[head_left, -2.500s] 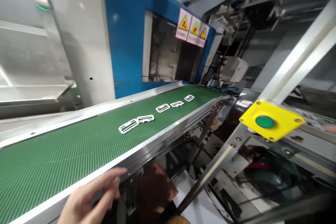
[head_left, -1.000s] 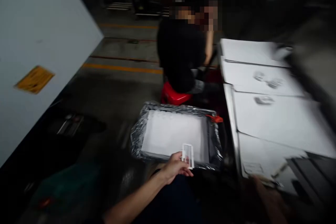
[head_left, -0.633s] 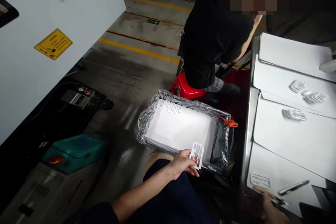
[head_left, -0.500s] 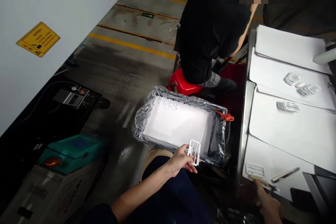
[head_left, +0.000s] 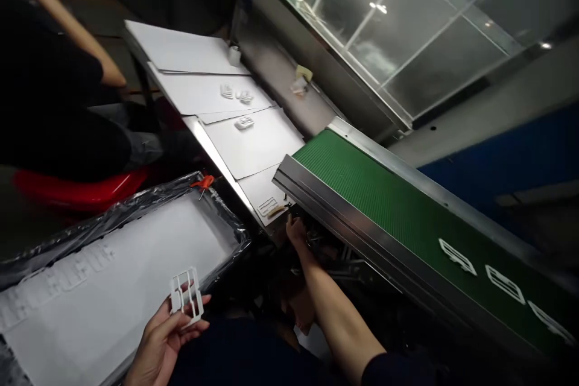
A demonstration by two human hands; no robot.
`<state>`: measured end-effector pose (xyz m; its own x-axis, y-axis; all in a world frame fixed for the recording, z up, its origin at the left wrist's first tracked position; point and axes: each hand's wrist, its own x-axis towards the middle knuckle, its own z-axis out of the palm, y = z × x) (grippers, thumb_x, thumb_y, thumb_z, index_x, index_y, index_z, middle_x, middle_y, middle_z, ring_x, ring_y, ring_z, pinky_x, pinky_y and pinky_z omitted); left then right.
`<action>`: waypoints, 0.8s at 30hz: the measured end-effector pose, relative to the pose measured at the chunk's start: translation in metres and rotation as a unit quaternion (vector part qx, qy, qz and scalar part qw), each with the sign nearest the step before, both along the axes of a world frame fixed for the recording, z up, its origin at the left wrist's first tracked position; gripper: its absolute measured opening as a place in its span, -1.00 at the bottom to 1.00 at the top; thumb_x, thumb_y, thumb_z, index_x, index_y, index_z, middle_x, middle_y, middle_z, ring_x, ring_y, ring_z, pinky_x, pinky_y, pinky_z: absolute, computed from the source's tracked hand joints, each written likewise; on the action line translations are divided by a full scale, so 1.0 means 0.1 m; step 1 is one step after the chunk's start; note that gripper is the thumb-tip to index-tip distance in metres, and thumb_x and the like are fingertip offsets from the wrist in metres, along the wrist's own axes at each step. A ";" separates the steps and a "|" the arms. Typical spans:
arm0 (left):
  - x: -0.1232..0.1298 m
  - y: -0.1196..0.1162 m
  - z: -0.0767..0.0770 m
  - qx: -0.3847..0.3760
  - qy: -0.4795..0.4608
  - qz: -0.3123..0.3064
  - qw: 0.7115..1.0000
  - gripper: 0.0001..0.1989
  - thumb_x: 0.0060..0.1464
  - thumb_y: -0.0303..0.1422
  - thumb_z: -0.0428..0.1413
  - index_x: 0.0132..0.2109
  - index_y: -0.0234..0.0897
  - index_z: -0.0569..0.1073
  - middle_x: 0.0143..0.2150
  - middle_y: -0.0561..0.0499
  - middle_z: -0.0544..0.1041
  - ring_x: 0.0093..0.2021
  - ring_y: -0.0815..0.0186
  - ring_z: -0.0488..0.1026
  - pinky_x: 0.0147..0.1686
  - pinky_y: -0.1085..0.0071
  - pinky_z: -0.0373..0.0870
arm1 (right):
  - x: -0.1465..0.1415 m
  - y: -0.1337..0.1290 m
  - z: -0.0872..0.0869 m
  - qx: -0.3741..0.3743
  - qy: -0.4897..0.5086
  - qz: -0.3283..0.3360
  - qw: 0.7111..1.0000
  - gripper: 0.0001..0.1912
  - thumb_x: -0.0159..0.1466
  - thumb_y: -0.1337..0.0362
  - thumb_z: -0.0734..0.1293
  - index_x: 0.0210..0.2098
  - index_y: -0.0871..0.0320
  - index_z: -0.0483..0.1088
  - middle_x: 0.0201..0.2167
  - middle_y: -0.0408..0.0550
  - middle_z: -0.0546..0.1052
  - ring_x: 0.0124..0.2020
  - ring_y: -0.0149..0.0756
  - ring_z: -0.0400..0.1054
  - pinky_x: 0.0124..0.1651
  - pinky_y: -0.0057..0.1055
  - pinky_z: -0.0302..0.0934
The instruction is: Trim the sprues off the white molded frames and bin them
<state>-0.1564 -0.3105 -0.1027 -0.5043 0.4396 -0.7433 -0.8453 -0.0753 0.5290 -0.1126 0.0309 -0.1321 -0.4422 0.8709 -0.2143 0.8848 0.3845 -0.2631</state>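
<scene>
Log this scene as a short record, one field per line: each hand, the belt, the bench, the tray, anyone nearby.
Left hand: holds a white plastic frame part
Right hand: raised beside the steel side frame of the belt
Belt: green conveyor belt, carrying white plastic parts
Bench: white sheets with more white parts
Tray: plastic-lined tray below the left hand, holding a white sheet
Nearby: seated person on a red stool

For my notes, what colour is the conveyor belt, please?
The conveyor belt is green and finely ribbed, best seen in the head view.
</scene>
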 end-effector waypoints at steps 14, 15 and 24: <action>-0.12 1.11 0.26 0.091 0.000 -0.267 0.960 -0.49 -0.14 -0.58 0.18 0.03 -0.34 0.34 -0.25 -0.10 0.56 -0.15 0.15 0.50 -0.17 0.39 0.44 | 1.28 -1.08 0.28 -0.099 0.274 -0.027 0.956 -0.76 0.21 0.27 0.20 -0.13 0.10 0.33 -0.25 -0.07 0.44 -0.24 -0.30 0.33 -0.16 -0.38 0.21; -0.05 1.19 0.30 0.095 0.006 -0.285 0.954 -0.49 -0.13 -0.55 0.21 0.03 -0.32 0.34 -0.25 -0.09 0.55 -0.14 0.15 0.50 -0.20 0.40 0.44 | 1.34 -1.17 0.33 -0.097 0.290 -0.037 0.951 -0.76 0.22 0.27 0.19 -0.13 0.11 0.33 -0.24 -0.05 0.43 -0.23 -0.29 0.33 -0.17 -0.39 0.22; 0.65 1.56 0.47 0.172 0.064 -0.455 0.872 -0.49 -0.11 -0.44 0.27 0.02 -0.28 0.33 -0.17 -0.06 0.50 -0.22 0.21 0.50 -0.21 0.41 0.38 | 1.79 -1.54 0.65 -0.200 0.459 -0.250 0.829 -0.68 0.20 0.07 0.24 -0.13 0.11 0.33 -0.20 -0.02 0.41 -0.20 -0.28 0.32 -0.19 -0.37 0.26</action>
<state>-0.0919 -0.1548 -0.0557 0.1002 0.8860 -0.4528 -0.5738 0.4232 0.7011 0.0660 -0.1233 -0.0675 -0.1843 0.9350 -0.3031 0.2648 -0.2498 -0.9314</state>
